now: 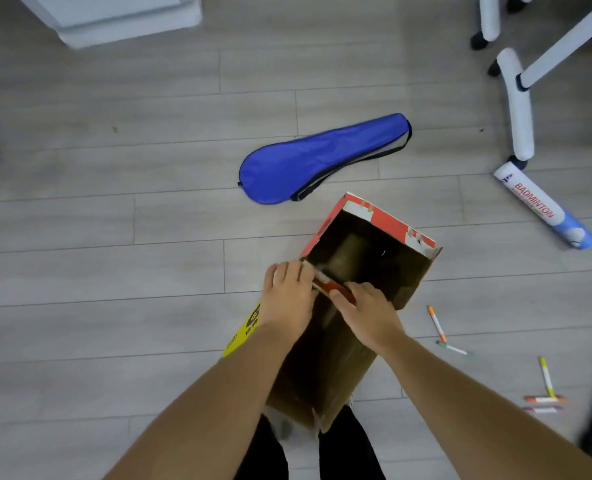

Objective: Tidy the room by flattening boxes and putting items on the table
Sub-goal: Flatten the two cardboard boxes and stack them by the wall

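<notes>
The left hand [287,299] and right hand [367,313] hold the box [329,368] by its near flap [325,285], fingers [287,271] curled over it. A blue bag [315,157] lies beyond the box and markers [438,323] to its right.

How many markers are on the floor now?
5. Orange marker and green marker lie just right of the box; yellow marker, red marker and purple marker cluster farther right. The box may hide more.

My left hand [289,299] and right hand [369,315] grip the box [374,251] rim side by side; racket bag [308,157] beyond them, pens [437,323] to their right.
</notes>
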`<state>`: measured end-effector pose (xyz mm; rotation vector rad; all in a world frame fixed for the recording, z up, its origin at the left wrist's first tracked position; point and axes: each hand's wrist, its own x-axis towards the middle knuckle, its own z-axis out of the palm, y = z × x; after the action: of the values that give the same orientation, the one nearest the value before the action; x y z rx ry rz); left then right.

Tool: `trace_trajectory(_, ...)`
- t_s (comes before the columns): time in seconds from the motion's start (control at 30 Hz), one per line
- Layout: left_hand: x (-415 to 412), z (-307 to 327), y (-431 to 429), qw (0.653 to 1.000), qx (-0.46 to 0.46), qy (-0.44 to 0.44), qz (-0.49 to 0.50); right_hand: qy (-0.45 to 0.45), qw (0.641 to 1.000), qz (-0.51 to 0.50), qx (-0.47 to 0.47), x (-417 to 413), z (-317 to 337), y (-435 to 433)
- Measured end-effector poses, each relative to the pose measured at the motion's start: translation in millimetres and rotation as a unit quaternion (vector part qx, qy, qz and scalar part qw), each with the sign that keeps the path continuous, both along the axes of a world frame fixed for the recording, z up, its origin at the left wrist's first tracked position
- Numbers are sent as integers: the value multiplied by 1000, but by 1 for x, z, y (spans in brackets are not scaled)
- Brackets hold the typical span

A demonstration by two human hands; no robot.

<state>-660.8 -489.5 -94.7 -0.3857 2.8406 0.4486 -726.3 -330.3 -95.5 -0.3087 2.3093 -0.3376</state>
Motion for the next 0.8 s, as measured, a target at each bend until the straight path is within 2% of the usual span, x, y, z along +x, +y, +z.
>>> trace_trajectory(0.17, -5, -7, -9, 998, -16, 3, 68, 23, 999, 2, 27, 16, -15, -3)
trace_trajectory(0.27, -2, -8, -15, 995, -23, -12, 94, 46, 995, 12, 83, 13, -24, -12)
trace_trajectory(0.43, 6, 11, -29, 997, 19, -20, 77, 60, 991, 21, 116, 6, -1, -26)
trace_trajectory(0.6, 0, 108, -37, 996, 43, -49, 54, 60, 992, -15, 111, -25, 101, -33)
trace_trajectory(0.8, -45, 276, -38, 998, -30, -49, 36, 103, 993, -11, 65, -89, 279, -44)
